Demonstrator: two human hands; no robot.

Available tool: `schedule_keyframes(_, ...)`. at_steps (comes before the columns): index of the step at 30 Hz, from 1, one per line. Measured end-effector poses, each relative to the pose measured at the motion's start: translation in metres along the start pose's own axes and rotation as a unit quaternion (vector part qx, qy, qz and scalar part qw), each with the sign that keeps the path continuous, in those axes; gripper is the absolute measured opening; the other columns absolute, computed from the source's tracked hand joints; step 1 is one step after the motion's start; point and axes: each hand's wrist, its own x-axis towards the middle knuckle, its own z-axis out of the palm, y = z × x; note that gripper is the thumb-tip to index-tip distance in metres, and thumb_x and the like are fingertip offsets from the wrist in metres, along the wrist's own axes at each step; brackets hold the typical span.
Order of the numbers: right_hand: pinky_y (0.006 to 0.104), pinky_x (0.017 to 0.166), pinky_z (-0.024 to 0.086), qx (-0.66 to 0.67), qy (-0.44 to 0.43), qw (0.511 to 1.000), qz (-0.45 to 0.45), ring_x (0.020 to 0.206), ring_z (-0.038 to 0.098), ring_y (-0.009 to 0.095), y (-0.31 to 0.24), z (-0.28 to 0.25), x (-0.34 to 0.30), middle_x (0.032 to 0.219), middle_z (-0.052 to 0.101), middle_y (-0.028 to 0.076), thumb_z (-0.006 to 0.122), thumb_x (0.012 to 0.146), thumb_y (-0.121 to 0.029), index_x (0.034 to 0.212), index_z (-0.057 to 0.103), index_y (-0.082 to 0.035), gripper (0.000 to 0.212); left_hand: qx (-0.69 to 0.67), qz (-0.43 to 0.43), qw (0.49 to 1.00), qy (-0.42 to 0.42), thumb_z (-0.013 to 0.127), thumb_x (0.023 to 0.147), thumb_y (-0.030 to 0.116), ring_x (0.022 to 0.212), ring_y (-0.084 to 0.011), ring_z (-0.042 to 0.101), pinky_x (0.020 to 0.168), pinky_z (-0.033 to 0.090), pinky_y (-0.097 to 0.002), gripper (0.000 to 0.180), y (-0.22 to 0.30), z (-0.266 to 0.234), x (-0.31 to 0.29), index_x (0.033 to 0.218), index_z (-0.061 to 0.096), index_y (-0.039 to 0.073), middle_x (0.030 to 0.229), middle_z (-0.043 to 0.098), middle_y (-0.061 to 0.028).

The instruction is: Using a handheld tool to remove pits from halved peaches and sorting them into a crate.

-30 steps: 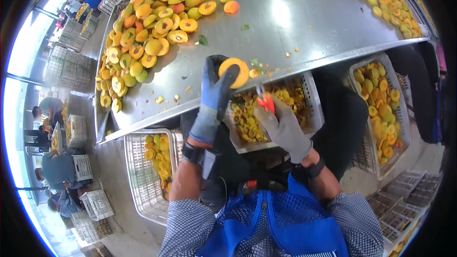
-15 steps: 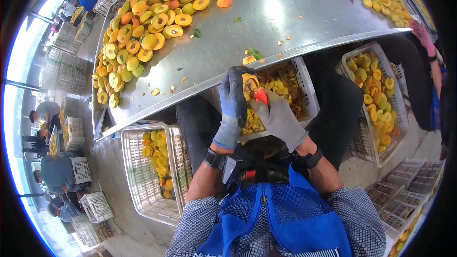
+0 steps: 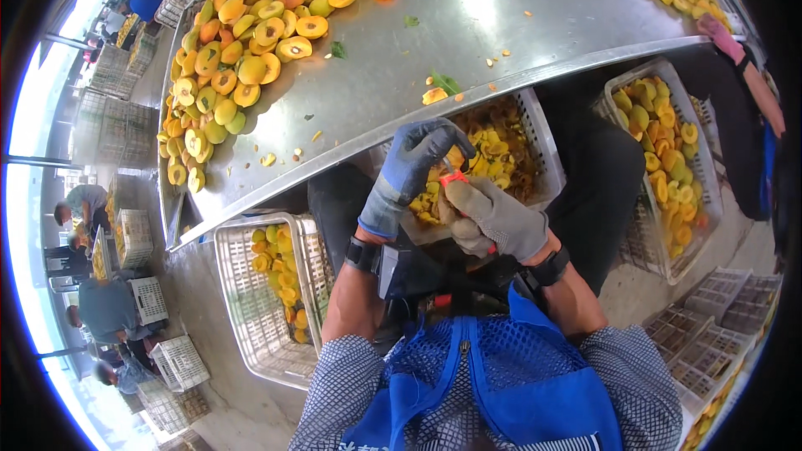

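My left hand (image 3: 409, 171), in a blue and grey glove, has its fingers curled round a yellow peach half (image 3: 454, 156), mostly hidden by the fingers. My right hand (image 3: 499, 215), in a grey glove, is closed on a pitting tool (image 3: 454, 177) with a red handle; its thin metal tip points up toward the fruit. Both hands are above a pale crate (image 3: 547, 154) of yellow fruit scraps between my knees. On the metal table (image 3: 418, 58) ahead, a heap of halved peaches (image 3: 251, 71) lies at the left.
Crates with peach halves stand left (image 3: 230, 284) and right (image 3: 706, 217) of my legs. Fruit bits and a green leaf (image 3: 447, 83) lie near the table's edge. A co-worker's pink-gloved hand (image 3: 720, 38) rests at the far right; other people and stacked crates are at left.
My right hand has drawn down and back from the left, bringing the red-handled tool lower. My left hand has tilted, its fingers now curled over at the top. The view has shifted slightly.
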Motion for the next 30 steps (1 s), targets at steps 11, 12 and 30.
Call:
schedule_keyframes(11, 0.0229, 0.036, 0.025, 0.118, -0.086, 0.989, -0.035, 0.038, 0.031, 0.006, 0.020, -0.016, 0.012, 0.054, 0.036, -0.005, 0.046, 0.097, -0.047, 0.082, 0.052, -0.010, 0.041, -0.107, 0.039, 0.983, 0.143, 0.047, 0.098, 0.039, 0.072, -0.0163, 0.060, 0.067, 0.048, -0.0292, 0.045, -0.025, 0.024, -0.003, 0.087, 0.061, -0.001, 0.080, 0.064, -0.0096)
schedule_keyframes(12, 0.0228, 0.036, 0.025, 0.092, -0.081, 0.992, -0.036, 0.038, 0.031, 0.006, 0.022, -0.020, 0.013, 0.053, 0.036, -0.005, 0.046, 0.097, -0.047, 0.082, 0.052, -0.010, 0.041, -0.189, 0.036, 0.967, 0.169, 0.045, 0.099, 0.041, 0.069, -0.0169, 0.060, 0.065, 0.048, -0.0297, 0.047, -0.025, 0.030, -0.002, 0.087, 0.061, -0.001, 0.080, 0.064, -0.0101)
schedule_keyframes(30, 0.0227, 0.039, 0.030, -0.129, 0.029, 0.991, -0.024, 0.043, 0.038, 0.005, 0.016, -0.017, 0.006, 0.055, 0.045, -0.004, 0.050, 0.096, -0.035, 0.077, 0.053, -0.007, 0.034, -0.206, -0.045, 0.942, 0.261, 0.036, 0.096, 0.058, 0.066, -0.0186, 0.058, 0.063, 0.048, -0.0292, 0.060, -0.030, 0.041, -0.004, 0.084, 0.057, 0.004, 0.074, 0.060, -0.0092)
